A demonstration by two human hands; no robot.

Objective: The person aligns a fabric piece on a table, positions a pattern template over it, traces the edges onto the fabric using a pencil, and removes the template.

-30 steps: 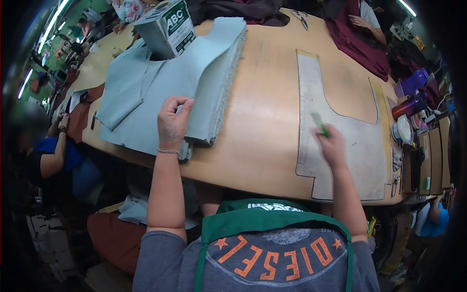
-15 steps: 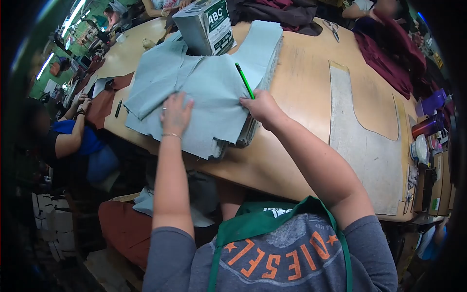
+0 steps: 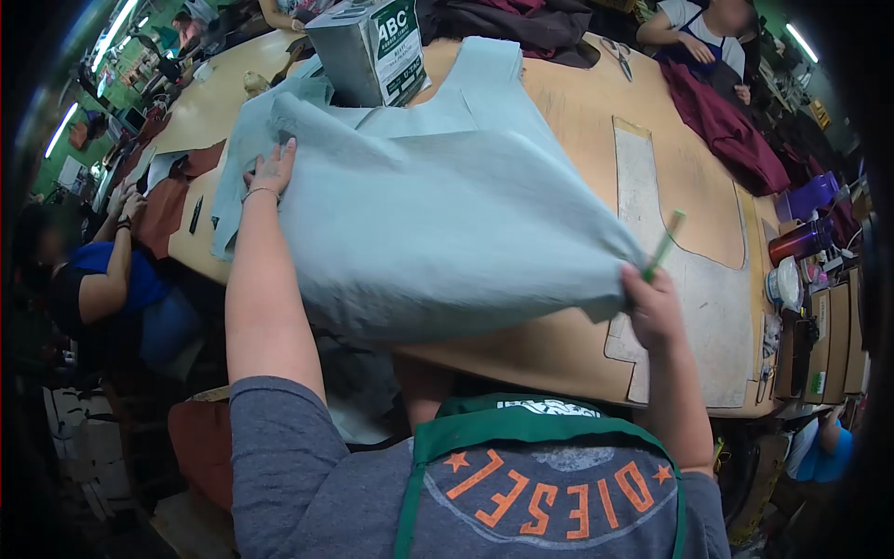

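A pale blue-grey fabric piece [image 3: 438, 224] billows over the near part of a stack of like-coloured pieces [image 3: 489, 70]. My right hand [image 3: 656, 312] is closed on its right corner and also holds a green pencil [image 3: 666, 244], which sticks up and is smeared by motion. At the left end of the fabric lies my left hand [image 3: 270, 170], fingers stretched out against it. Most of the stack is hidden under the raised piece. A metal tin with an ABC label [image 3: 358, 56] stands at the far side of the stack.
A grey pattern piece [image 3: 689, 326] lies on the wooden table [image 3: 568, 93] at right. Scissors [image 3: 618, 58] and maroon fabric [image 3: 722, 121] are farther back. A dark pen [image 3: 196, 214] lies at left. Co-workers sit at left and stand at the far right. Boxes and cups line the right edge.
My right hand has pulled the top fabric's corner right and toward me, lifting the piece off the stack. My left hand has shifted left and farther forward.
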